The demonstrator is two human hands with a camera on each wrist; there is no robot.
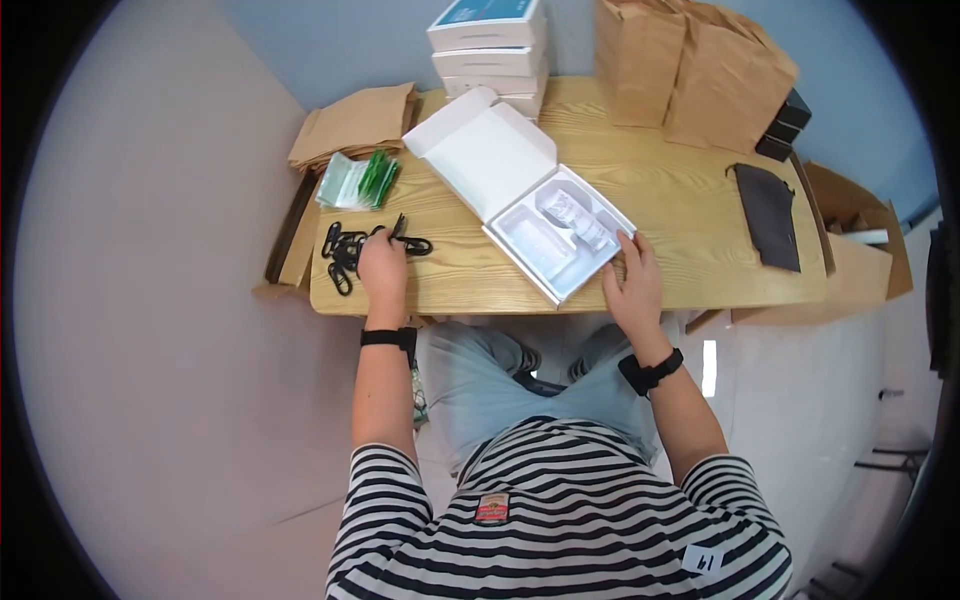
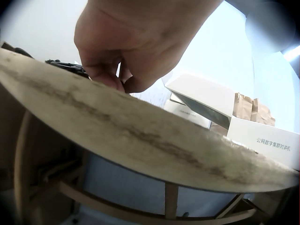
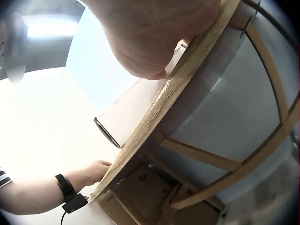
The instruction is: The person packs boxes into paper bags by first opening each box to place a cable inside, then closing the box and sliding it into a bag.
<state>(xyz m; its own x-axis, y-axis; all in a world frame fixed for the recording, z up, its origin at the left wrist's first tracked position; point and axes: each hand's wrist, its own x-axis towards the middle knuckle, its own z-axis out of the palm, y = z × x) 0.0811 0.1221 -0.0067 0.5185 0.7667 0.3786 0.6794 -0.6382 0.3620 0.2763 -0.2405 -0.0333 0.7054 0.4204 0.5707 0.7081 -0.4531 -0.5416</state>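
In the head view my left hand [image 1: 382, 268] reaches into a pile of black looped straps [image 1: 345, 252] at the table's left front. Its thumb and fingers come together in a pinch on one black strap [image 1: 416, 246], whose loop shows just right of the fingertips. An open white box [image 1: 558, 292] lies at the front middle, lid thrown back to the left. Inside it sit a white moulded tray [image 1: 532, 246] and a clear-wrapped item [image 1: 580, 220]. My right hand [image 1: 634, 283] rests against the box's right corner, fingers extended along its edge.
Green-and-clear plastic packets [image 1: 360, 182] and flat brown paper bags [image 1: 355, 125] lie at back left. Stacked white boxes [image 1: 490, 62] stand behind the open lid. Upright paper bags [image 1: 715, 85] are at back right, a dark pouch [image 1: 767, 215] at the right edge.
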